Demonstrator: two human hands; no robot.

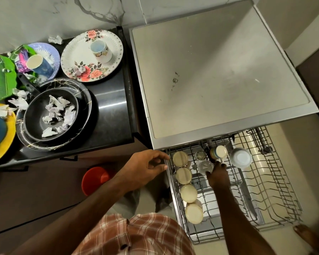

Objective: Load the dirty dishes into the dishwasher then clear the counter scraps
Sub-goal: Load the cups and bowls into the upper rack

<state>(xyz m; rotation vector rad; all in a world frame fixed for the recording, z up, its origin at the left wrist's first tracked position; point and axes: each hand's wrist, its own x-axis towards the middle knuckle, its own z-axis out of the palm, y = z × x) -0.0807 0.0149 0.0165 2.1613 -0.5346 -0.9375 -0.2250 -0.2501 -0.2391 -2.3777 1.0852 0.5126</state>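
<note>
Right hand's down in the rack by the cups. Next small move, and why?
Probably move the right hand from the striped cup in the rack over to the white cup on the floral plate: the striped cup looks seated upside down, the left hand is empty, and dishes wait on the counter.
</note>
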